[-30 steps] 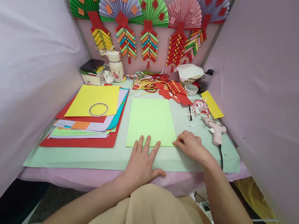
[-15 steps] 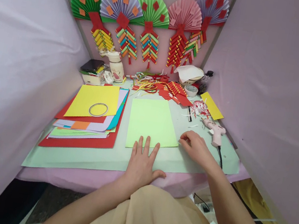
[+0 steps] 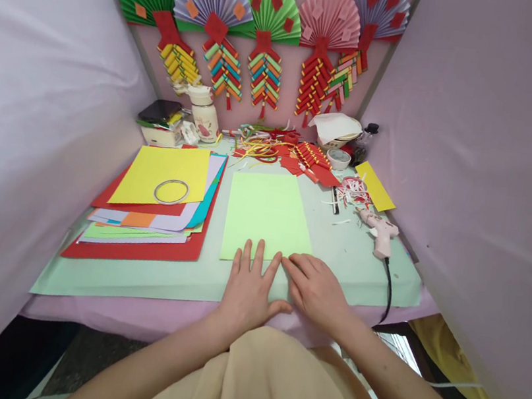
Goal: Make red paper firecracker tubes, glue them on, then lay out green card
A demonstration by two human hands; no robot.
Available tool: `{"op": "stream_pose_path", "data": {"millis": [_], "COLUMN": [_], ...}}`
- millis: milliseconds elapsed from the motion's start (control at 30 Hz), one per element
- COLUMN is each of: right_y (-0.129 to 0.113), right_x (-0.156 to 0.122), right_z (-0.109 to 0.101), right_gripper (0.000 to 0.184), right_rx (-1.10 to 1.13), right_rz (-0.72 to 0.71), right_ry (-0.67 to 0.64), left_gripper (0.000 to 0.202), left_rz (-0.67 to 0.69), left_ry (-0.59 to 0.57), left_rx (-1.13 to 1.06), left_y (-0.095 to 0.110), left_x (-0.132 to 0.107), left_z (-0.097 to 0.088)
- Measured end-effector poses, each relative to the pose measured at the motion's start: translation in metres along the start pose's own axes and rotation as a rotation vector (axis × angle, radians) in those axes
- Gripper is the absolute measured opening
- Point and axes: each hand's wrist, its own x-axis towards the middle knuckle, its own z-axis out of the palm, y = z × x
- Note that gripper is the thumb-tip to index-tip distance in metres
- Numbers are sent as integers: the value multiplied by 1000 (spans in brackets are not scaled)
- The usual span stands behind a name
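A light green sheet of paper [image 3: 269, 210] lies flat before me on the table. My left hand [image 3: 250, 290] rests with spread fingers, its fingertips on the sheet's near edge. Close beside it on the right, my right hand [image 3: 315, 290] lies low over the same edge near the sheet's right corner. Its fingers are stretched out and slightly bent, pointing left, with the fingertips at the paper; nothing shows in them.
Left of the sheet is a stack of coloured paper [image 3: 140, 237] topped by a metal ring [image 3: 169, 202]. A glue gun [image 3: 378, 232] with a black cord lies right. Behind are paper scraps [image 3: 263, 149], a bottle [image 3: 203, 113] and a bowl [image 3: 336, 132]. Paper fans [image 3: 274, 7] hang on the wall.
My right hand has slid left along the sheet's near edge, from its right corner to beside my left hand. The left hand stays in place; the view has shifted slightly.
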Motion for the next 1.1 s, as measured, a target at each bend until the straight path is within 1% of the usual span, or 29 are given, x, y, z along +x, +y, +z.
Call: {"op": "stream_pose_path", "data": {"millis": [133,333,667,867,967,1100], "right_y": [-3,-4,-1,11,14,14], "right_x": [3,4,-4,-17,-22,-24], "right_z": [-3,-5,-4,-7,-6,-1], "right_gripper": [37,31,31,32,33,35], "right_rx": [-46,-89,-125,-161,-141,-116], "right_rz": [8,14,67,148,152,153], "right_ry": [-30,-55,20,63,71,112], "left_gripper": [99,99,94,90,90,91], "left_rz": [10,5,12,1,-20,-43], "left_ry": [29,-17,13,29,45,62], "left_rx": [1,25,74,94,100,114], "left_y": [0,-3,-34,-47,-53,-58], "left_x": [0,-3,-29,-41,-47,-52], "left_z": [0,-7,-13,-17,-18,-17]}}
